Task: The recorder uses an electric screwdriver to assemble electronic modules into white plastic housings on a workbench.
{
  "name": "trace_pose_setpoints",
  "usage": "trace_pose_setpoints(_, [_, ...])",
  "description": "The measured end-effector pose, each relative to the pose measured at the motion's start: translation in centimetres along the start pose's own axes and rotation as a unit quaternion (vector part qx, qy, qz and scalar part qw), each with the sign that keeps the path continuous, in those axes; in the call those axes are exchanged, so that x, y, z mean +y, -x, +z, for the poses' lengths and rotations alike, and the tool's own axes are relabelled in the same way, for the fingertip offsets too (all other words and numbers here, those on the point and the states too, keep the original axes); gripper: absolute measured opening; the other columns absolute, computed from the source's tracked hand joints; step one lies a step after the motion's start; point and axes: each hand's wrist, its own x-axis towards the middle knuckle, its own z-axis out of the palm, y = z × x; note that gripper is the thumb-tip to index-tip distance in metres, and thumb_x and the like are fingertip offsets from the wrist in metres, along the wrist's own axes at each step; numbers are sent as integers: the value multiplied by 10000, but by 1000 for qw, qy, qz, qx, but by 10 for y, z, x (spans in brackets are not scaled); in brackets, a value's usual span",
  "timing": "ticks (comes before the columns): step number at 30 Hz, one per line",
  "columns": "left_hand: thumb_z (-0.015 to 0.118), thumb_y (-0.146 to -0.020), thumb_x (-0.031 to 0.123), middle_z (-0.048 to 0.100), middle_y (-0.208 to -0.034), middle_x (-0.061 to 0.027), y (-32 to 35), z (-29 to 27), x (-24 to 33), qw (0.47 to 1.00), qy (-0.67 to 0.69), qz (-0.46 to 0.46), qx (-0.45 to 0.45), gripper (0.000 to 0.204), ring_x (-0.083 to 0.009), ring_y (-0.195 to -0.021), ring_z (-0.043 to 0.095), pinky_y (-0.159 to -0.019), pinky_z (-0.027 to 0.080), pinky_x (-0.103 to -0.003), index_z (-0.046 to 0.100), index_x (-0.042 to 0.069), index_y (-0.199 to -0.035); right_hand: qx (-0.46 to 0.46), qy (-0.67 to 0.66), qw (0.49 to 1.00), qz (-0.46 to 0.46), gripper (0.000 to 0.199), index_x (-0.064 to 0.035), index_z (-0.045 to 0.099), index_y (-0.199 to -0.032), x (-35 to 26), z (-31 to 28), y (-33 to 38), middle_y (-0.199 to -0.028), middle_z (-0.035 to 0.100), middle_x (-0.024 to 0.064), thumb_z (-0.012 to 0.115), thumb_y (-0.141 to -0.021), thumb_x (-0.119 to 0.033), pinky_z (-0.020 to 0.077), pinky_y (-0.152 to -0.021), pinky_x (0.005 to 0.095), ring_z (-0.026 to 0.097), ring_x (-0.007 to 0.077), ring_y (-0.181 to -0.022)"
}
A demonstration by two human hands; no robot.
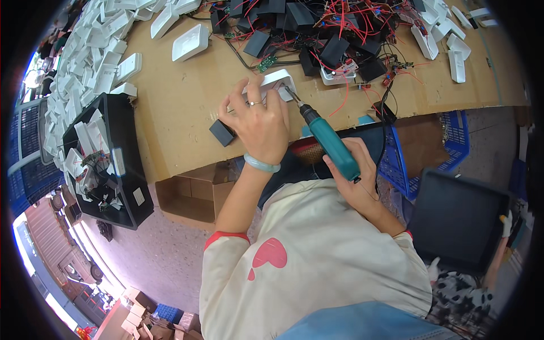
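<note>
In my right hand [360, 177] is a teal electric screwdriver [331, 141], gripped round the rear of its body. Its tip slants up and left into a shallow white plastic case [279, 75] on the table. My left hand [259, 126], with a ring and a pale bangle, bends its fingers over the near left side of this case and hides much of it. A small black box [222, 133] sits by the left wrist at the table's front edge. Just beyond the case lies a small green circuit board [266, 63].
Black boxes with red wires [334, 51] heap at the table's back. White cases [102, 51] pile up at the left, above a black crate [139, 187]. Below the front edge are a cardboard box [187, 195] and a blue basket [396, 164]. Another person's arm [498, 255] shows at the right.
</note>
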Motion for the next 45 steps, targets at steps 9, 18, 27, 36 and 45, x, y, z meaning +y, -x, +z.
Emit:
trace_pose_setpoints(9, [749,-827,140,636,-1302,-51,0,-1,-3,1000,1,0,-9,76,-311,-1222,558,-1020,328,-541,728,115,-895,0,1,1000,1,288,16,627,-1111,0,1,-2,-1068,634,149,804,-895,-54,517,-837,330,639,267,-929])
trace_pose_setpoints(18, [758,-815,142,634,-1300,-48,1,0,-3,1000,0,5,-7,103,-308,-1222,557,-1025,328,-531,743,121,-915,-6,-5,1000,6,281,14,624,-1109,0,1,-3,-1062,631,148,797,-898,-52,516,-834,329,638,264,-930])
trace_pose_setpoints(27, [755,-816,142,627,-1300,-48,2,2,-3,1000,6,3,-7,87,-311,-1225,552,-1020,331,-542,713,114,-887,-3,5,1000,8,270,13,624,-1101,-2,-3,-1,-1044,625,140,793,-901,-51,513,-809,325,629,252,-906])
trace_pose_setpoints(36, [756,-821,144,621,-1308,-45,1,2,-3,1000,12,0,-7,86,-310,-1225,551,-1023,331,-546,708,115,-885,2,-7,1000,5,281,20,636,-1108,-2,-7,2,-1065,633,138,803,-889,-34,514,-806,315,635,239,-906])
trace_pose_setpoints(45, [758,-835,146,641,-1279,-41,-2,0,-5,1000,24,-5,-4,72,-311,-1218,557,-1031,330,-535,696,118,-857,22,-41,999,10,318,31,649,-1142,-12,-21,9,-1080,638,118,819,-881,-33,506,-815,309,626,200,-921])
